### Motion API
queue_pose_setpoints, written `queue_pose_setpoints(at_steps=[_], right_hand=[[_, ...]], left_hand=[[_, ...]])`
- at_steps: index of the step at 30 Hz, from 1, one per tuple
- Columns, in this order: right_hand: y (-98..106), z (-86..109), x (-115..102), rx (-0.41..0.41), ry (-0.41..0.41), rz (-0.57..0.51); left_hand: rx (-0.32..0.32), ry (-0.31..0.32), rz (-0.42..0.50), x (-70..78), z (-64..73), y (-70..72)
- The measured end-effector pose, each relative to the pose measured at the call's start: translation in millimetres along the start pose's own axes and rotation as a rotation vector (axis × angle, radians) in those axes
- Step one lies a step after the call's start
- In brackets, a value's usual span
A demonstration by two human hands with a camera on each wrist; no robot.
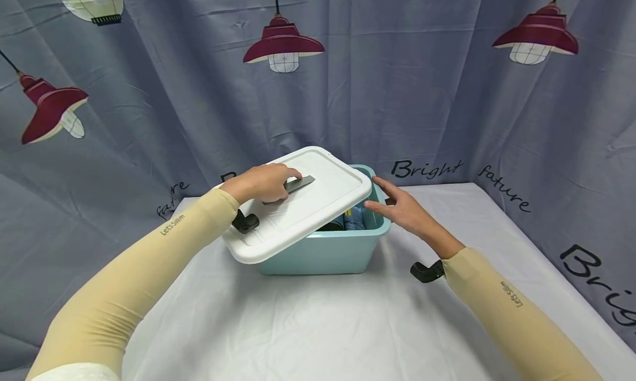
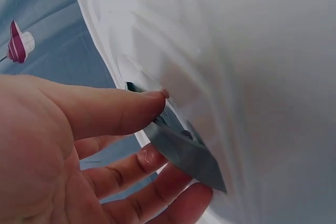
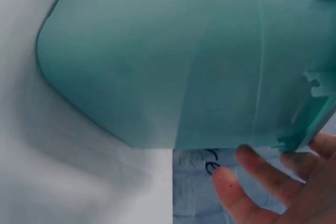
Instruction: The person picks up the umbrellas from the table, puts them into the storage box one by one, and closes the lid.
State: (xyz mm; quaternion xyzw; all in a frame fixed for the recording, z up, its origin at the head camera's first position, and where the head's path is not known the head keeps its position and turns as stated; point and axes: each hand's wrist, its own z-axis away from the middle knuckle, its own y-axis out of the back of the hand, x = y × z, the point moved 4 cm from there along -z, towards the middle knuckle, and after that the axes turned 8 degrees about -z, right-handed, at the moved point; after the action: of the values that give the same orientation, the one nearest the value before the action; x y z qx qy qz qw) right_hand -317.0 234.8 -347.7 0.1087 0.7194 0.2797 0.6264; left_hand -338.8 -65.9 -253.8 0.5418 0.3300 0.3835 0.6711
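Note:
A white lid [image 1: 328, 176] lies tilted over a light blue storage bin [image 1: 323, 254], its left end lower and its right end overlapping the bin's opening. My left hand [image 1: 265, 182] pinches the lid's grey handle [image 2: 184, 153] between thumb and fingers. At the bin's right rim is my right hand [image 1: 404, 207], its fingers spread and fairly straight, fingertips right at the edge. In the right wrist view those fingers [image 3: 268, 174] show beside the bin's teal-looking wall [image 3: 147, 66]. Inside the bin, blue rolled items [image 1: 354, 218] show partly; the lid hides the rest.
The bin stands on a table with a white cloth [image 1: 308, 326]. Close behind hangs a grey-blue curtain [image 1: 397, 94] printed with red lamps and lettering. Each wrist carries a black camera mount, the right one [image 1: 427, 271] hanging low over the cloth.

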Motion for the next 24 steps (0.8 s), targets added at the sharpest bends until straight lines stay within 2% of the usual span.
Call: queue_pose_setpoints(at_steps=[3, 6, 9, 15, 19, 24], right_hand=[[0, -0.2, -2, -0.011, -0.012, 0.006], [2, -0.3, -4, -0.004, -0.014, 0.063], [5, -1.4, -8, 0.007, 0.036, 0.133], [10, -6.1, -22, -0.025, 0.2, 0.206], [10, -12.0, -31, -0.062, 0.238, 0.22], [10, -18.1, -39, -0.113, 0.269, 0.264]], left_hand=[[0.007, -0.007, -0.007, 3.3, -0.2, -1.0], [0.014, -0.016, -0.006, 4.8, 2.1, -1.7], [0.02, -0.023, 0.002, 5.5, 9.5, -1.1], [0.033, -0.014, 0.026, 3.5, 35.7, 1.9], [0.066, -0.005, 0.045, -1.5, 54.9, -2.0], [0.104, 0.028, 0.081, -10.6, 74.3, -13.3]])
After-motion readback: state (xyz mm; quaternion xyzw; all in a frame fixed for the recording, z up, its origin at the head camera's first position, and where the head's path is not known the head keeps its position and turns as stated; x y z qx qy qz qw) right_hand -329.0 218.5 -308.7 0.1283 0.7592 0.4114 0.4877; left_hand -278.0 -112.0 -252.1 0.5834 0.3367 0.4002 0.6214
